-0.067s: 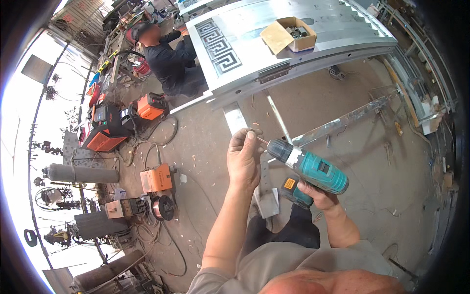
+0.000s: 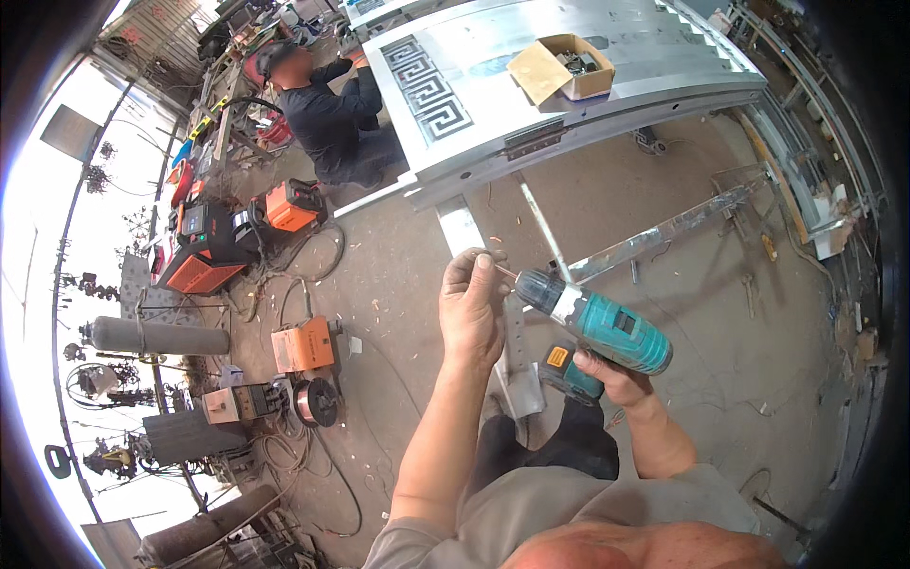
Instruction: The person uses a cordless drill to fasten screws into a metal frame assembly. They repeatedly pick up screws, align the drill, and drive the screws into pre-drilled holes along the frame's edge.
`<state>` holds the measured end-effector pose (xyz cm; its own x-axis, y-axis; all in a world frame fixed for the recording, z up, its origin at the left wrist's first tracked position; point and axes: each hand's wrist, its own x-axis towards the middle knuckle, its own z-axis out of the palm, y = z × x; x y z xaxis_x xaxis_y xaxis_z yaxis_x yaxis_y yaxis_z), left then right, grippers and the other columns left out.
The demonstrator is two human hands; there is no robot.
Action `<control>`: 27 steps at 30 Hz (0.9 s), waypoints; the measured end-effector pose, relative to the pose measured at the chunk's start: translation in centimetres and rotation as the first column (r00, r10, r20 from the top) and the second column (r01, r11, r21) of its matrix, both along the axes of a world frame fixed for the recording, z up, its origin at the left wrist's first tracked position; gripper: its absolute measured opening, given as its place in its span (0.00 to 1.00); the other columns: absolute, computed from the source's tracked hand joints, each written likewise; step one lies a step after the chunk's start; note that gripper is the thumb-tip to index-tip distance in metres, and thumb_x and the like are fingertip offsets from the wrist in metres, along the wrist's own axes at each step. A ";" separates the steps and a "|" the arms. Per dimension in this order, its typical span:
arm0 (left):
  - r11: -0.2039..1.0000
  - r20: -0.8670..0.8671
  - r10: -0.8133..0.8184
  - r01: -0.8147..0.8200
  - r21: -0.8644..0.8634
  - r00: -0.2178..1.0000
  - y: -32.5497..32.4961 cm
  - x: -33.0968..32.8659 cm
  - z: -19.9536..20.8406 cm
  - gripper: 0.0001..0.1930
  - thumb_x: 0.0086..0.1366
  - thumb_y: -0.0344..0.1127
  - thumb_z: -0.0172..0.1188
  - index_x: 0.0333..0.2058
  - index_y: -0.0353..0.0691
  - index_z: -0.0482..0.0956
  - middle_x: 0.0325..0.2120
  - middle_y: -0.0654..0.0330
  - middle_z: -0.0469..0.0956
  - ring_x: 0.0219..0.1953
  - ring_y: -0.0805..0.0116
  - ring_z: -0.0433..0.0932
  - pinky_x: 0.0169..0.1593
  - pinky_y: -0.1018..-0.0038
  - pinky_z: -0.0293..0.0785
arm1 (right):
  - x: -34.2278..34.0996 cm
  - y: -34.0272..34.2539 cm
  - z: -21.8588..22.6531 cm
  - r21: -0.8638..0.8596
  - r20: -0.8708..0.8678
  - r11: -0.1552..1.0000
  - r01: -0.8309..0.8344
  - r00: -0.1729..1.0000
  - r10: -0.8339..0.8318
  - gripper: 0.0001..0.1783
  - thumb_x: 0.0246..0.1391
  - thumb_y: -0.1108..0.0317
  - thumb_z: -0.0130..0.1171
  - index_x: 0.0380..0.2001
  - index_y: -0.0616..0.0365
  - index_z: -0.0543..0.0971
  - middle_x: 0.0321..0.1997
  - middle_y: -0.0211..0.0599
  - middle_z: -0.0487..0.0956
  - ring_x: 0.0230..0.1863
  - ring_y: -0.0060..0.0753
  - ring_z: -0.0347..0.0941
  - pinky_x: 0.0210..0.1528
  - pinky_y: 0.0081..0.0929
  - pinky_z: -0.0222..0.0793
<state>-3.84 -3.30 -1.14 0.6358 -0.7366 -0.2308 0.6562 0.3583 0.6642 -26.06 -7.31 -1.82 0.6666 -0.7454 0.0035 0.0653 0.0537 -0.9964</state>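
Bit going into the teal cordless drill (image 2: 595, 327)

Left hand (image 2: 471, 310) fingers pinch the thin bit (image 2: 505, 273) at the chuck; right hand (image 2: 614, 377) is wrapped tight round the grip, above the metal strip (image 2: 517, 353).

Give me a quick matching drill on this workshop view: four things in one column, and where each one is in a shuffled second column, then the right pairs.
Things:
1. teal drill
2. cardboard box
3. grey gas cylinder
4. drill bit

Places:
A. lying on the floor at the left, near the orange machines
B. pinched in the left hand's fingers
C. sitting on top of the metal door panel
D. gripped in the right hand

Pairs: 1-D, 2-C, 3-A, 4-B
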 end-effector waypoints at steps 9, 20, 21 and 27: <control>0.996 0.038 0.033 -0.036 0.082 0.999 6.6 3.6 3.9 0.09 0.75 0.39 0.57 0.48 0.42 0.74 0.40 0.59 0.81 0.37 0.72 0.78 0.40 0.75 0.73 | 4.1 6.6 2.8 0.357 -0.026 0.934 -0.006 1.000 0.017 0.10 0.59 0.64 0.64 0.39 0.59 0.80 0.30 0.28 0.78 0.31 0.22 0.73 0.38 0.24 0.70; 0.998 -0.237 0.022 -0.010 0.054 0.971 4.7 2.7 3.3 0.08 0.76 0.41 0.55 0.45 0.45 0.74 0.45 0.58 0.80 0.40 0.70 0.76 0.45 0.71 0.72 | 3.8 5.9 2.0 0.445 0.112 0.895 0.008 0.992 -0.065 0.13 0.58 0.68 0.68 0.43 0.60 0.80 0.32 0.31 0.80 0.30 0.25 0.75 0.36 0.25 0.72; 0.999 -0.250 0.021 -0.009 0.048 0.968 4.1 2.5 3.3 0.08 0.76 0.41 0.55 0.45 0.44 0.73 0.45 0.58 0.80 0.40 0.69 0.76 0.45 0.71 0.72 | 3.6 5.5 1.9 0.453 0.109 0.891 0.014 0.991 -0.071 0.12 0.58 0.68 0.68 0.43 0.60 0.80 0.31 0.31 0.80 0.30 0.25 0.75 0.36 0.25 0.72; 0.990 -0.099 0.021 -0.007 0.140 0.995 -0.4 0.5 2.7 0.07 0.76 0.40 0.55 0.46 0.45 0.72 0.44 0.57 0.80 0.39 0.69 0.76 0.47 0.69 0.73 | 1.8 2.0 1.5 0.506 0.063 0.862 0.024 0.996 -0.065 0.10 0.59 0.67 0.67 0.42 0.58 0.81 0.30 0.28 0.79 0.31 0.21 0.73 0.36 0.23 0.70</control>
